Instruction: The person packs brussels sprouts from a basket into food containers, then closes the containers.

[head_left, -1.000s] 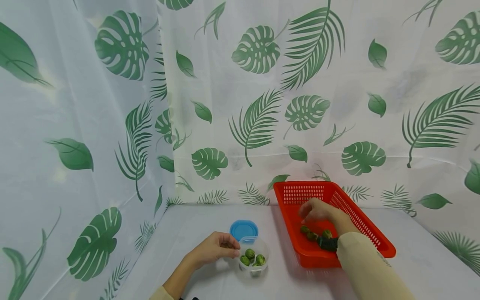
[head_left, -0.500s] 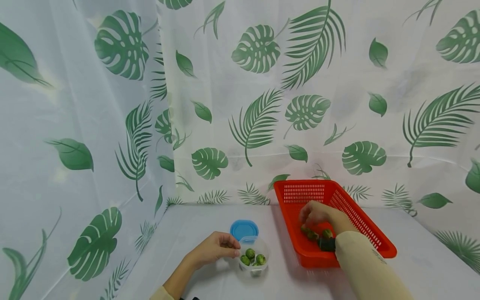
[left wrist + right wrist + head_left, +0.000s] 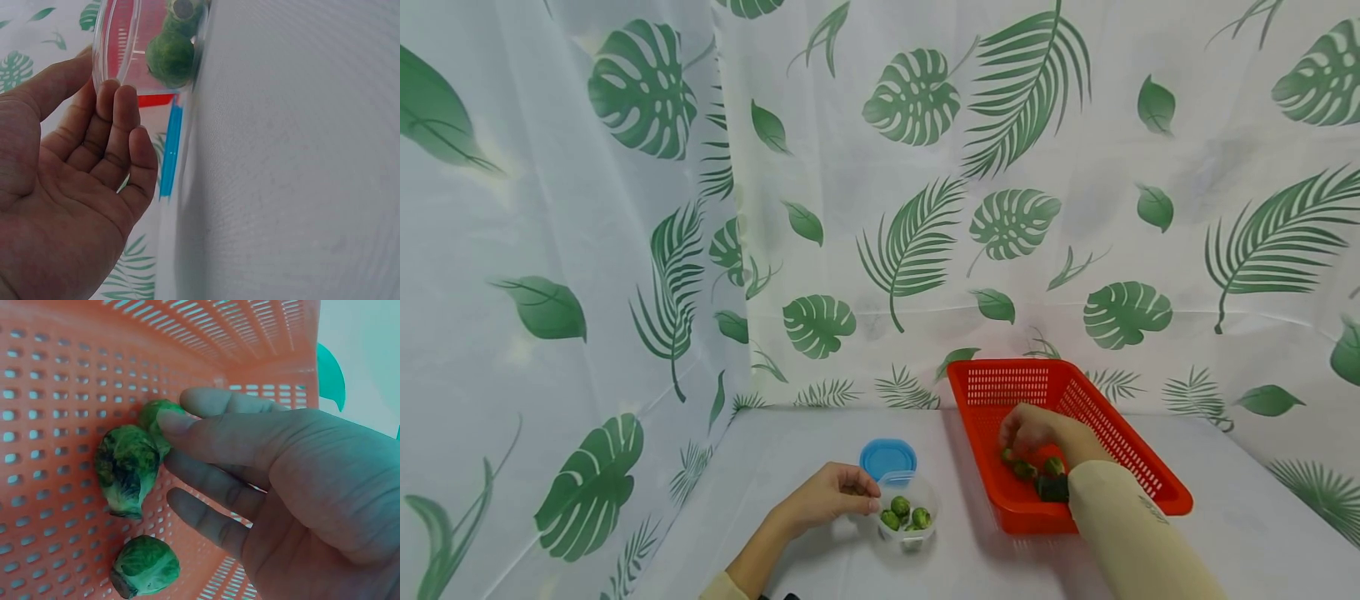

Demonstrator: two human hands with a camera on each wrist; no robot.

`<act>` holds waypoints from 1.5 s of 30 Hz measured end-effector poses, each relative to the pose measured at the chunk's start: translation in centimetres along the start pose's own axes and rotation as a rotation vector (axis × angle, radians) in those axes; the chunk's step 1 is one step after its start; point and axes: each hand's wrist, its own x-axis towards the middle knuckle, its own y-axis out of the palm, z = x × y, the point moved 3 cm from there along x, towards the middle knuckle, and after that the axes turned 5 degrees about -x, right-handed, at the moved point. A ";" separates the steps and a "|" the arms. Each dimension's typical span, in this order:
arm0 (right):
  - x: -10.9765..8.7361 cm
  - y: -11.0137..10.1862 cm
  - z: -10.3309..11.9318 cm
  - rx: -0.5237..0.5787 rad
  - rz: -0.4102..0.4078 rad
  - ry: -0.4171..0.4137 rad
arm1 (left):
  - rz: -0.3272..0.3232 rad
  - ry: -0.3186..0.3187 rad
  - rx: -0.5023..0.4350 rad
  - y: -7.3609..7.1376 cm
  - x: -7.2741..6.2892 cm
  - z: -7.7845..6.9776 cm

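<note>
Low in the head view, my left hand [image 3: 827, 500] holds the rim of a small clear plastic container [image 3: 917, 485] at its left side. Several green Brussels sprouts [image 3: 900, 506] lie inside it. My right hand [image 3: 1037, 427] reaches into a red plastic basket [image 3: 1007, 521]. In the right wrist view, its thumb and fingers close around one Brussels sprout [image 3: 152, 414], the thumb tip covering part of it. A darker, browned sprout [image 3: 127, 465] lies right beside that one, and another sprout [image 3: 147, 565] sits lower on the perforated floor.
A round blue lid [image 3: 888, 458] lies on the white table [image 3: 820, 433] just behind the container. The basket stands to the right, its far end close to the leaf-printed curtain [image 3: 917, 350]. A second curtain hangs at the left.
My right hand has lowered slightly into the basket, and its fingers have come together at a sprout. The left hand and the container have stayed in place.
</note>
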 end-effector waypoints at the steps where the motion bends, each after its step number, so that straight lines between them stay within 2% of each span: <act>1: 0.0 0.0 0.0 -0.002 0.003 0.001 | 0.001 -0.001 0.001 0.0 0.0 0.0; 3: 0.0 0.0 0.1 -0.010 0.009 0.002 | 0.002 -0.001 0.002 0.0 0.0 0.0; 10: 0.1 -0.1 0.8 -0.039 0.046 -0.074 | 0.004 0.007 -0.002 0.0 0.0 0.0; 19: 0.6 0.1 0.5 -0.043 0.062 -0.058 | 0.005 0.009 -0.006 0.0 0.1 0.2; 25: 0.7 0.0 0.6 -0.072 0.075 -0.076 | 0.000 0.006 0.000 0.0 0.2 0.2; 41: 0.7 0.2 0.4 -0.063 0.047 -0.091 | -0.008 0.001 -0.003 0.0 0.2 0.3; 45: 0.8 0.0 0.4 -0.071 0.018 -0.098 | -0.008 -0.001 -0.001 0.0 0.2 0.2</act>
